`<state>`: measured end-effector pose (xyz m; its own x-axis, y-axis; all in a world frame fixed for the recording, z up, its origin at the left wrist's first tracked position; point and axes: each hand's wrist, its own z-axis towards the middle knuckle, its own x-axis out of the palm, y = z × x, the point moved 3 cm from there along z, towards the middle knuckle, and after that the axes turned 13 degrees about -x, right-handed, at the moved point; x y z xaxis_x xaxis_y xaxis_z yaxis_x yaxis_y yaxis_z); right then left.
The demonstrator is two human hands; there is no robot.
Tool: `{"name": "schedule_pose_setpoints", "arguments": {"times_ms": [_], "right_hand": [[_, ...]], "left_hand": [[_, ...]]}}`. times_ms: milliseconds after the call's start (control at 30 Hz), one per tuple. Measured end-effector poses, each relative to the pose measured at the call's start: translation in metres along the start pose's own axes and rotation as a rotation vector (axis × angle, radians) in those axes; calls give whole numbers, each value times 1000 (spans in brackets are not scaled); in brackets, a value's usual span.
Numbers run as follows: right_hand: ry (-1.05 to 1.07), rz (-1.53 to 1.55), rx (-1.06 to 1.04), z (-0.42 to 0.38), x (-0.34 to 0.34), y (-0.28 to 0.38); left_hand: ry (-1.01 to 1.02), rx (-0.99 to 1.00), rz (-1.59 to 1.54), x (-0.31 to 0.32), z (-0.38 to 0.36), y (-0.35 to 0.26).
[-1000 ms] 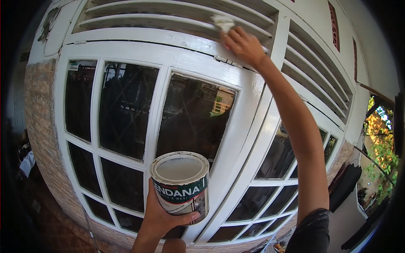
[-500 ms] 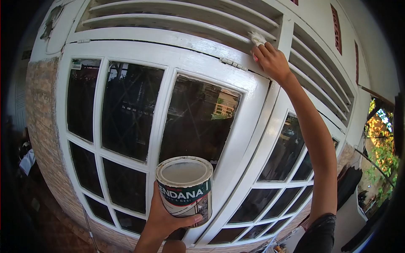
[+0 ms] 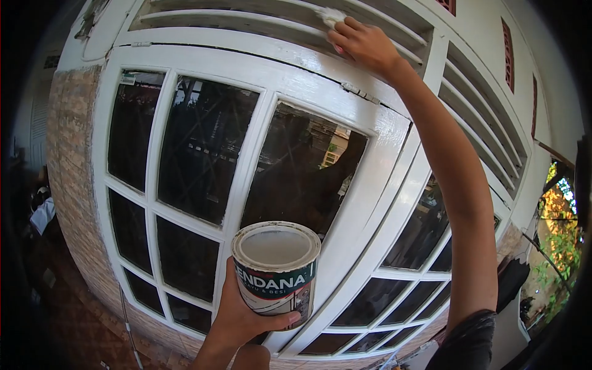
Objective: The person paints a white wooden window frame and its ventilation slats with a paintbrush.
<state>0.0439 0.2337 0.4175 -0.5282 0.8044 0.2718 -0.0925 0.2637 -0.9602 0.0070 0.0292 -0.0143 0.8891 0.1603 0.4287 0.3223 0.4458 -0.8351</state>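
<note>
My left hand (image 3: 243,317) is wrapped round a paint can (image 3: 275,280) with a dark green and white label. The can is held upright and open at the top, with whitish paint inside and smears on its rim. Raised at the upper right, my right hand (image 3: 367,48) is closed on a paintbrush (image 3: 331,16). Only its pale, splayed bristles show; the fingers hide the handle. The bristles are at a white louvre slat (image 3: 296,26) above the window frame. Whether they press on the slat is hard to tell.
White window frames (image 3: 265,126) with dark glass panes fill the middle, with metal hinges (image 3: 359,92) along the top. A second louvred vent (image 3: 481,117) is at the right. Brick-patterned wall (image 3: 71,132) borders the left side. Foliage shows at far right.
My right hand has moved left along the louvre with the paintbrush. The can stays in my left hand, slightly right in view, and the whole view has shifted a little.
</note>
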Motion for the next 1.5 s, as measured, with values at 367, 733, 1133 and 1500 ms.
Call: {"name": "schedule_pose_setpoints", "arguments": {"times_ms": [367, 733, 1133, 1500], "right_hand": [[-45, 140, 34, 24, 38, 8], [162, -71, 86, -33, 20, 23], [-137, 46, -41, 62, 49, 16], [185, 3, 128, -67, 15, 17]], "left_hand": [[31, -21, 47, 4, -3, -3], [-7, -30, -30, -14, 5, 4], [-56, -2, -13, -12, 4, 2], [-33, -31, -5, -22, 5, 6]]}}
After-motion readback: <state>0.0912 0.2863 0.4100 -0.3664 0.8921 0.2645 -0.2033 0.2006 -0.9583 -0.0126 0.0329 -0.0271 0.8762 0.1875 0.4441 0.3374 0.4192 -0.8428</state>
